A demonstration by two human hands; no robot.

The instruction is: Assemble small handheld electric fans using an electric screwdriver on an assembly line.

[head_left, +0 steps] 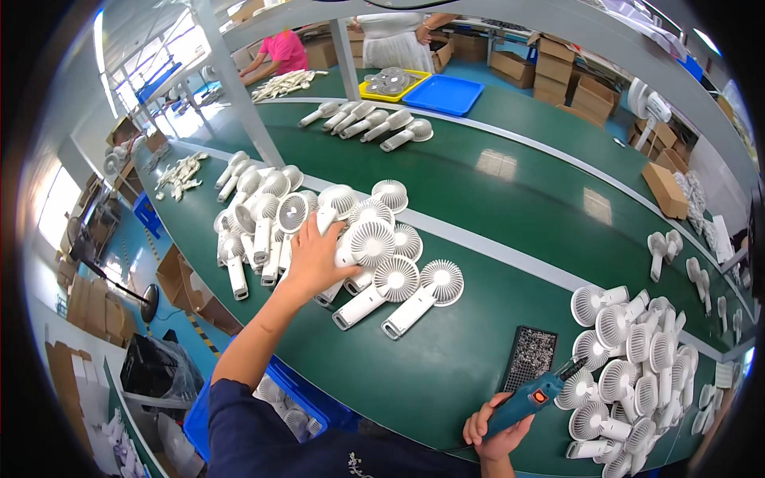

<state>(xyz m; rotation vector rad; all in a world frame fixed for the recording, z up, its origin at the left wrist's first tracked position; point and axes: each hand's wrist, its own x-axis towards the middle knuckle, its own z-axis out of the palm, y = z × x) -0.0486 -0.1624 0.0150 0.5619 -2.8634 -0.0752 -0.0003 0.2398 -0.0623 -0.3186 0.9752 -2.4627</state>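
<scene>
My left hand [313,261] reaches into a heap of white handheld fans on the green workbench. Its thumb and fingers are closed around the handle of one handheld fan [372,243], whose round grille faces up. Two more fans [424,299] lie just in front of it, handles toward me. In my right hand [500,430] is a teal electric screwdriver [522,401], its tip pointing up and to the right. Beside that tip lies a black tray of small screws [532,352], partly behind the tool. A second heap of fans [625,374] lies right of the screwdriver.
A conveyor belt [526,183] runs behind the bench, with a row of fans [370,121] on it. Beyond stand a blue tray [445,94], a yellow tray [422,76] and two people. A metal post [239,88] rises at left. A blue bin [299,390] holds fans below the bench.
</scene>
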